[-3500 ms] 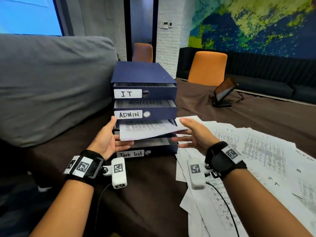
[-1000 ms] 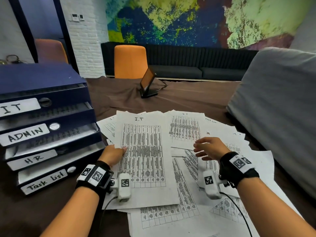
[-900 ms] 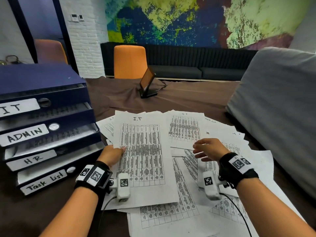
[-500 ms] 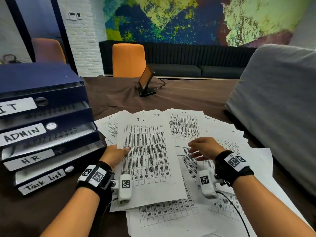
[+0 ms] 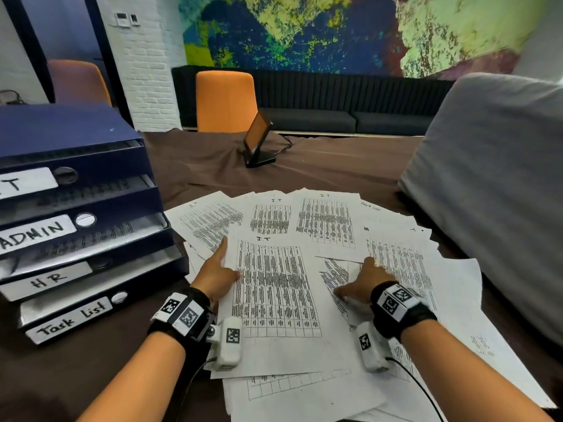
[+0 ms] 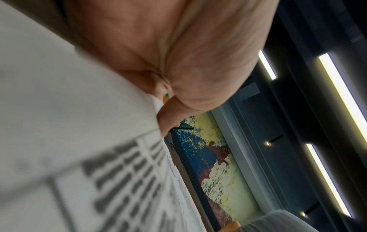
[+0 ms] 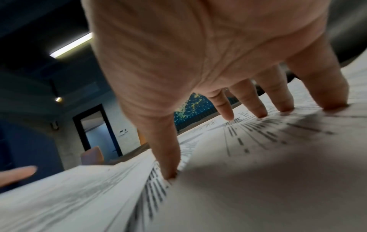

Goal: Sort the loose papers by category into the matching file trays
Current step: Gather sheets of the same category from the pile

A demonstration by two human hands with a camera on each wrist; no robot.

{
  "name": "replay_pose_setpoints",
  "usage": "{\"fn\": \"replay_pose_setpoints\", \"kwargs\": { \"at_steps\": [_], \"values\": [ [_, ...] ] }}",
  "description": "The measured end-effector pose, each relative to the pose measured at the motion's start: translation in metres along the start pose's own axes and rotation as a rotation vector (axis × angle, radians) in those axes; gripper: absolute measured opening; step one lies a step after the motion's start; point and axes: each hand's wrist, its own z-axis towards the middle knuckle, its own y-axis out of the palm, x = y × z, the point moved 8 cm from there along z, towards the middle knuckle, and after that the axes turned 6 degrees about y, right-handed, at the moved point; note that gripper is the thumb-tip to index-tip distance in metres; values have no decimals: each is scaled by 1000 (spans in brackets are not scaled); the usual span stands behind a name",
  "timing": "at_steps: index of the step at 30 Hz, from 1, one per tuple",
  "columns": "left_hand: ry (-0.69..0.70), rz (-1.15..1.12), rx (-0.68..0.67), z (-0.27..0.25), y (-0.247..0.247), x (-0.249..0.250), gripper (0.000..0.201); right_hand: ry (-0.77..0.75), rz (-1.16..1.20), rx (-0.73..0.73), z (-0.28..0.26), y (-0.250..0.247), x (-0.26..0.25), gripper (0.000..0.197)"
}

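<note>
Head view shows our left hand (image 5: 214,277) at the left edge of the top IT sheet (image 5: 274,300) — thumb on the paper, fingers tucked under its edge, pinching it. Our right hand (image 5: 362,287) lies spread, fingertips (image 7: 260,113) pressing flat on the loose papers (image 5: 396,254), thin white sheets fanned over the brown cloth (image 5: 335,172). Just left stand the blue file trays (image 5: 91,226) with their white labels. Bare cloth lies beyond the papers.

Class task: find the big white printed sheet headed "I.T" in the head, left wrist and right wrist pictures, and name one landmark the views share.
Head: white printed I.T sheet, centre, at the left hand.
Left wrist: lower left, blurred, thumb on its edge.
Right wrist: cannot tell it from the other papers.
Shared landmark: blue-and-yellow wall mural.
</note>
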Motion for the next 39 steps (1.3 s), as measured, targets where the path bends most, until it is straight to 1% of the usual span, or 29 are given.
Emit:
{"fn": "replay_pose_setpoints", "kwargs": {
  "at_steps": [2,4,6,10,13,15,18,20,22,24,25,30,36,37,39],
  "values": [
    [6,34,-44,0,6,-2,62,-6,-69,51,0,1,1,101],
    [-18,16,-81,0,10,-8,46,-11,-93,77,-2,-1,2,92],
    [-24,12,-87,1,9,-10,40,-32,-125,110,-2,-8,-2,84],
    [-52,20,-58,2,1,-15,36,-90,-226,148,1,-19,-21,70],
    [-66,-8,-42,4,-4,-18,35,-153,-258,177,7,-21,-36,53],
    [-75,-10,-45,6,-5,-20,34,-192,-335,216,9,-21,-42,47],
    [-100,-33,-64,6,-1,-26,36,-251,-463,249,8,-19,-47,48],
    [-98,-57,-65,6,2,-28,35,-283,-533,254,9,-18,-50,41],
    [-89,-65,-62,5,4,-27,34,-284,-577,261,11,-18,-52,37],
    [-84,-74,-61,5,5,-27,34,-277,-620,253,12,-17,-53,42],
    [-83,-78,-61,5,5,-27,34,-266,-626,247,11,-18,-53,41],
    [-98,-73,-60,8,-3,-34,34,-243,-507,281,14,-29,-54,23],
    [-135,-73,-38,13,-17,-43,35,-196,-364,301,15,-35,-55,17],
    [-135,-72,-37,13,-17,-44,35,-170,-308,304,15,-36,-52,16],
    [-136,-72,-36,14,-18,-45,35,-97,-77,319,19,-42,-43,15]
  ]
}}
